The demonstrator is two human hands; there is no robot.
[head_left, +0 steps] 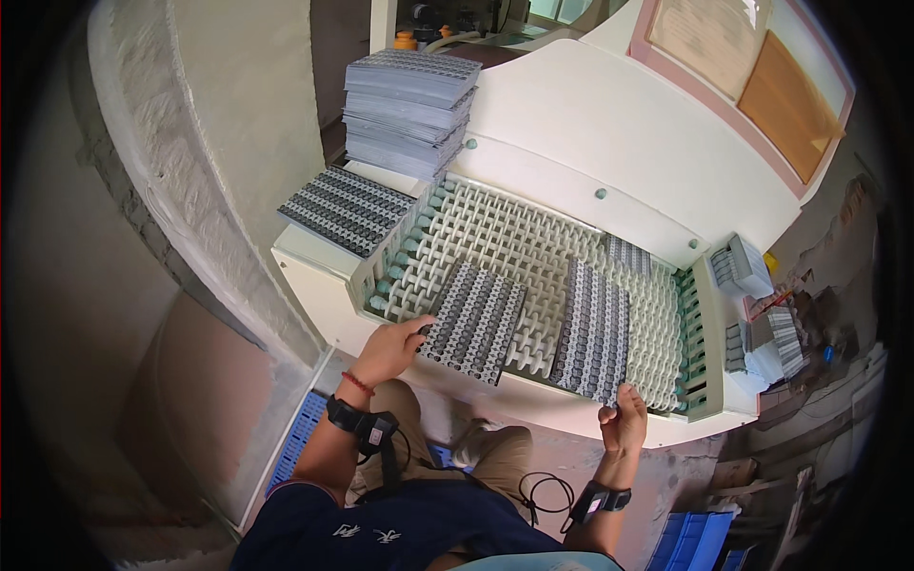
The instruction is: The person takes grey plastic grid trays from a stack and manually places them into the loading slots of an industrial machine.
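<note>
Two thin boards with rows of dark and pale grey patterns lie side by side on a bed of white roller wheels (533,249). My left hand (388,350) pinches the near left edge of the left board (473,324). At the near right corner of the right board (592,328), my right hand (624,421) is closed, thumb and fingers at its edge. Both boards reach over the near rim of the machine (533,390). Farther along the rollers, a third board (628,255) is partly under the machine's white cover.
A tall stack of grey boards (409,114) stands at the back left, with more patterned boards (347,211) before it. Grey-white bundles (762,347) rest on the right ledge. Teal roller ends (384,285) line the left side. Blue crates (690,538) sit low at right.
</note>
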